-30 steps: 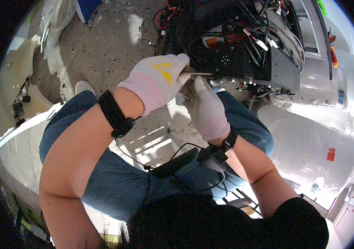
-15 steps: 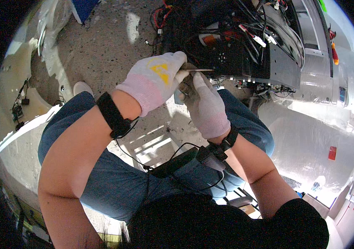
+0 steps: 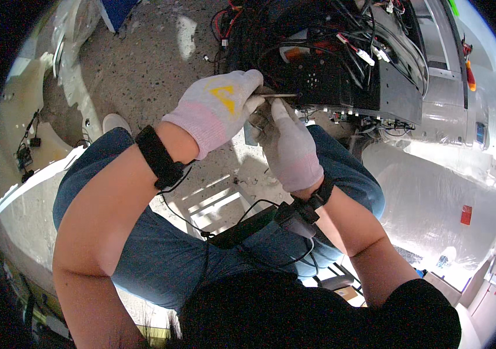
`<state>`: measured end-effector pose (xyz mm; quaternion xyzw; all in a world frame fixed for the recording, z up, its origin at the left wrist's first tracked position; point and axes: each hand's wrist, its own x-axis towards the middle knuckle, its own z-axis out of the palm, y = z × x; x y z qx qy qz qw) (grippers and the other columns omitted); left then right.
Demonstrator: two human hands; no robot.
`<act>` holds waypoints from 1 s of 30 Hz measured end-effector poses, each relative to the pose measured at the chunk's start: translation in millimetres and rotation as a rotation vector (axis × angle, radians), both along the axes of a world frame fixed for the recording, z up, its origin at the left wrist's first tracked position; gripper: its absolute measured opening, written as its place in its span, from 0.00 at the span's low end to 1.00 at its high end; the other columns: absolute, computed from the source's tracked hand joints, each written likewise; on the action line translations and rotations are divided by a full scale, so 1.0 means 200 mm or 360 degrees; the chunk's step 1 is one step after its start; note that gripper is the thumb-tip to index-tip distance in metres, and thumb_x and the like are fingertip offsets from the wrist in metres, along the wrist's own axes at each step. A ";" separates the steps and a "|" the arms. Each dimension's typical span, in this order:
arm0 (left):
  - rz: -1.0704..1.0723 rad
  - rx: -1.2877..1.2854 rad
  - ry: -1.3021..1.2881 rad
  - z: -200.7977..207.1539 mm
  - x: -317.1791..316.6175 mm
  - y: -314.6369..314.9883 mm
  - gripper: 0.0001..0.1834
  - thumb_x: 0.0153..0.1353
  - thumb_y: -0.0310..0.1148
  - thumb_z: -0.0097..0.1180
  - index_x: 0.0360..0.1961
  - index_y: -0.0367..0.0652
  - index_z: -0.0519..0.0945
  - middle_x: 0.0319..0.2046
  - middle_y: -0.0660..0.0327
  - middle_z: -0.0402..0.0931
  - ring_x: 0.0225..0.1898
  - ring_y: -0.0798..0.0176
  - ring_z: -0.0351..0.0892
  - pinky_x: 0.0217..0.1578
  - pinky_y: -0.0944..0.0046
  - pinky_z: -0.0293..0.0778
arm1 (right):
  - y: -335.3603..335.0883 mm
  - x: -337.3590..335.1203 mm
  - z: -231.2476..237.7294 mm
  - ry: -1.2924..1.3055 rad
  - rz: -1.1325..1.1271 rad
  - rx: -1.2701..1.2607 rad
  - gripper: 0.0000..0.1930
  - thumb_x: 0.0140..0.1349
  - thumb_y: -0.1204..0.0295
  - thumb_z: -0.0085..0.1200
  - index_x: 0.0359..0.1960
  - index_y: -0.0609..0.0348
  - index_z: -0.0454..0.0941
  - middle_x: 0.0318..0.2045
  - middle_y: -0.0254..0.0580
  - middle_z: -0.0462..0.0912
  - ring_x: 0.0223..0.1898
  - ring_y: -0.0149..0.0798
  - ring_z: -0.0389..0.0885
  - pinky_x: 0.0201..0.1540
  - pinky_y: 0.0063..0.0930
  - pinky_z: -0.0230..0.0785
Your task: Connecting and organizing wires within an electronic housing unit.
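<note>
My left hand, in a white knit glove with a pink cuff and yellow mark, is closed with thumb and forefinger on a thin metal strip. The strip points right, toward the black cabinet; its exact kind is unclear. Close beside it, my right hand, in a soiled glove of the same sort, has curled fingers and its thumb just under the strip. What lies in the right palm is hidden. Both hands are just in front of an open black metal cabinet full of cables.
White connectors and black cables spill over the cabinet. An orange-handled tool hangs at its right. Film-wrapped white panels stand on the right; a white curved shell with wiring lies left. A blue panel stands far left.
Both hands have shifted very slightly away from me, and the metal strip has moved up a little with them. The grip looks the same.
</note>
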<state>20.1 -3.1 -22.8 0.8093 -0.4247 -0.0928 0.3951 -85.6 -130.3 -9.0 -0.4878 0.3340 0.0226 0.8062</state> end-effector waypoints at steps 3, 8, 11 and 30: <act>0.0040 -0.0022 -0.0002 -0.01 0.00 -0.01 0.12 0.60 0.39 0.49 0.37 0.42 0.71 0.32 0.49 0.74 0.37 0.43 0.74 0.36 0.51 0.71 | 0.00 0.01 0.00 0.0039 -0.0023 -0.0007 0.14 0.70 0.65 0.35 0.48 0.59 0.69 0.40 0.37 0.75 0.39 0.33 0.72 0.38 0.28 0.65; 0.0048 -0.0006 -0.0490 -0.01 0.05 -0.02 0.09 0.59 0.38 0.50 0.35 0.45 0.74 0.29 0.56 0.75 0.34 0.49 0.76 0.33 0.54 0.72 | 0.00 0.03 -0.01 -0.0033 -0.0047 0.0005 0.17 0.69 0.59 0.39 0.47 0.58 0.73 0.37 0.34 0.78 0.36 0.30 0.74 0.39 0.24 0.68; 0.0082 0.0128 -0.0743 -0.01 0.06 -0.04 0.08 0.57 0.38 0.51 0.36 0.48 0.75 0.26 0.59 0.74 0.32 0.52 0.76 0.31 0.55 0.73 | 0.00 0.04 -0.03 0.0018 -0.0056 -0.0171 0.18 0.68 0.59 0.39 0.48 0.58 0.72 0.39 0.35 0.78 0.39 0.30 0.74 0.41 0.25 0.67; -0.0134 0.0094 0.0150 0.00 0.11 -0.04 0.15 0.59 0.41 0.48 0.36 0.41 0.79 0.30 0.48 0.77 0.35 0.43 0.76 0.37 0.51 0.72 | -0.06 -0.05 -0.13 0.0102 0.0510 -0.1091 0.18 0.70 0.61 0.32 0.53 0.57 0.67 0.45 0.36 0.75 0.46 0.34 0.73 0.45 0.28 0.64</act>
